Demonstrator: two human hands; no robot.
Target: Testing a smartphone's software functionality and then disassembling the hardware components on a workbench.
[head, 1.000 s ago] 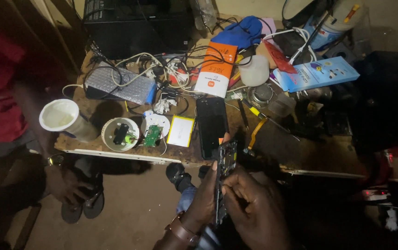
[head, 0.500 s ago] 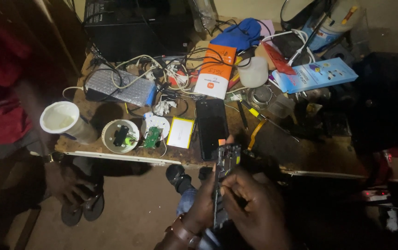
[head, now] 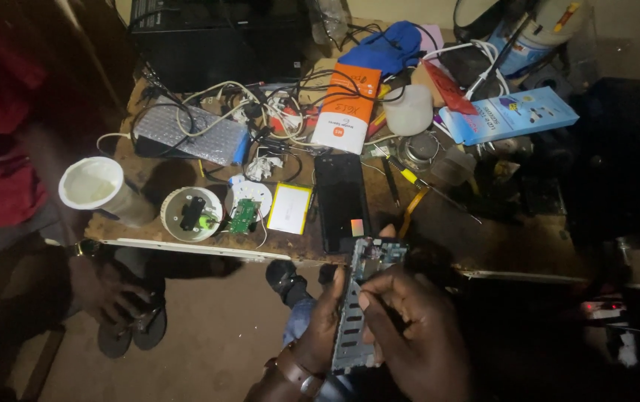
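Cluttered wooden workbench [head: 484, 246] up far; near it, left hand [head: 325, 321] grips a stripped phone frame [head: 355, 313] while right hand [head: 413, 327] pinches its edge.

both of my hands sit at the lower centre of the frame, raised close together. left hand [head: 320, 320] is on the left side, palm turned inward, fingers curled up and closed in a grip; a band shows at its wrist near the bottom edge. right hand [head: 409, 327] is just beside it, back toward the camera, fingertips pinched together and pointing left.
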